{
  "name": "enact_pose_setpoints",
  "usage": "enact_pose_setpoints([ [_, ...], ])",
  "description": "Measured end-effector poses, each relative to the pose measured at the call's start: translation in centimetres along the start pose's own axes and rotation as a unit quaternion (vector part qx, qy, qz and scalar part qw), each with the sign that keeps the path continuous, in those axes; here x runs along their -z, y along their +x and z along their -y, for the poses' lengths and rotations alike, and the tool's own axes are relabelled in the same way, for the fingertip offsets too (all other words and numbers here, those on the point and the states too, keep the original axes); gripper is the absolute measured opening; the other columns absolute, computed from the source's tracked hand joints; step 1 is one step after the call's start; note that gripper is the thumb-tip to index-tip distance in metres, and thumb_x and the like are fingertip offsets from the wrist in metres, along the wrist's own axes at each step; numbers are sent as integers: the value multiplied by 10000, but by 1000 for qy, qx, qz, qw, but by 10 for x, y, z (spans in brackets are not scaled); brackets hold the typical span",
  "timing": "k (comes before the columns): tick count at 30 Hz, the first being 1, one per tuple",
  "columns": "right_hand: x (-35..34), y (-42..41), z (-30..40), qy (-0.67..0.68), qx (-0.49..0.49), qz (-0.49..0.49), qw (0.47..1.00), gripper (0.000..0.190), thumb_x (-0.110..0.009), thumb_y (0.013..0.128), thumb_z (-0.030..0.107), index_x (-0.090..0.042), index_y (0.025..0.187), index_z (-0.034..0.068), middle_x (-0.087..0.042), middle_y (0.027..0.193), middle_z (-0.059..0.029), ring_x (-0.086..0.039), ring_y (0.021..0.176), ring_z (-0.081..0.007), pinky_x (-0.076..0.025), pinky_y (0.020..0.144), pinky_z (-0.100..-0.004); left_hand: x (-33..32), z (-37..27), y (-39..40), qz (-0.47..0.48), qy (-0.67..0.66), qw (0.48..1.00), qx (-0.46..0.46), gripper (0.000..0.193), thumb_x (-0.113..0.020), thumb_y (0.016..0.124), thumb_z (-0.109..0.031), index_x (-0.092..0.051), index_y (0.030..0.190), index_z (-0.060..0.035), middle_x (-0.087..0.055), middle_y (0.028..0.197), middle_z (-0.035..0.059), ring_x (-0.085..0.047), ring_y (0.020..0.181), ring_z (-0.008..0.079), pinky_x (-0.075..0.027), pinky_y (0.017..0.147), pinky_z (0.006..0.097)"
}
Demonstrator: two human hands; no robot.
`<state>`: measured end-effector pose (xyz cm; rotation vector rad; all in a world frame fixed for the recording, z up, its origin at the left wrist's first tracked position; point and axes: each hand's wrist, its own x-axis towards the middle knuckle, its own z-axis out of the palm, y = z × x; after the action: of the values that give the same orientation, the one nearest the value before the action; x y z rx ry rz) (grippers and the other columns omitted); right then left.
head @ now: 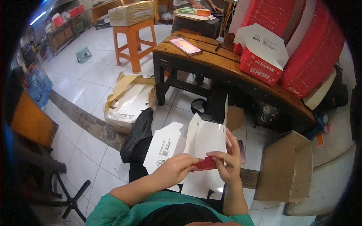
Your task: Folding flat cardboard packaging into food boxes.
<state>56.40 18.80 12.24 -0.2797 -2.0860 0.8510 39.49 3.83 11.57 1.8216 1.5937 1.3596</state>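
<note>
A partly folded paperboard box (210, 135), white inside and red outside, is held over my lap. My left hand (179, 166) pinches the left part of its red flap (208, 163) between thumb and fingers. At the flap's right end, my right hand (229, 158) grips the board, with some fingers raised along an upright side panel (226, 113). White sheets of flat box board (200, 180) lie on my lap below both hands. To the left, a white printed panel (165, 147) bears writing and a code; whether it joins the held box I cannot tell.
Folded red boxes (260, 62) stand on a wooden bench (220, 60) beside a phone (185, 46). An opened package of flat blanks (130, 104) and a black plastic bag (137, 135) lie to the left. A cardboard carton (282, 169) stands right. Another person's hands (196, 5) show at the back.
</note>
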Motion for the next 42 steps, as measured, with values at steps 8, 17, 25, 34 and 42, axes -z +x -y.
enact_pose_setpoints([
  [8,-3,-21,-17,259,21,-163,952,321,-629,986,290,-653,1218,69,-398,1523,-189,-398,1417,-326,-328,1149,-493,0,9,8,26,33,999,-1,271,-706,843,-26,-661,1109,2,-667,1085,160,-659,964,330,-534,817,399],
  [17,15,-22,-10,243,-188,-157,939,574,-620,906,-3,-425,1445,-5,-592,1334,-138,-584,1202,-222,-472,1003,-358,6,34,12,55,264,962,-47,126,-712,827,-150,-732,878,-37,-472,1491,169,-478,1359,380,-471,1062,417],
  [25,2,-5,31,60,42,-49,996,645,-949,594,106,-601,1123,-15,-607,1274,-272,-655,1076,-319,-554,891,-406,46,30,32,-49,344,932,-107,510,-622,878,-88,-554,1383,-107,-414,1524,152,-466,1360,330,-399,1121,470],
  [34,-10,6,41,80,145,145,976,568,-903,664,232,-660,1178,215,-537,1446,-165,-371,1412,-467,-257,1158,-618,31,-13,6,-173,-577,791,105,346,-597,969,-16,-552,1311,-29,-644,1250,115,-630,1149,217,-506,993,339],
  [42,-23,8,41,-80,1,-31,996,676,-802,803,149,-514,1401,23,-461,1460,-294,-566,1253,-398,-487,1021,-420,5,1,6,-184,-358,907,125,240,-624,986,-99,-643,1209,-10,-694,1118,79,-657,1036,160,-530,912,307],
])
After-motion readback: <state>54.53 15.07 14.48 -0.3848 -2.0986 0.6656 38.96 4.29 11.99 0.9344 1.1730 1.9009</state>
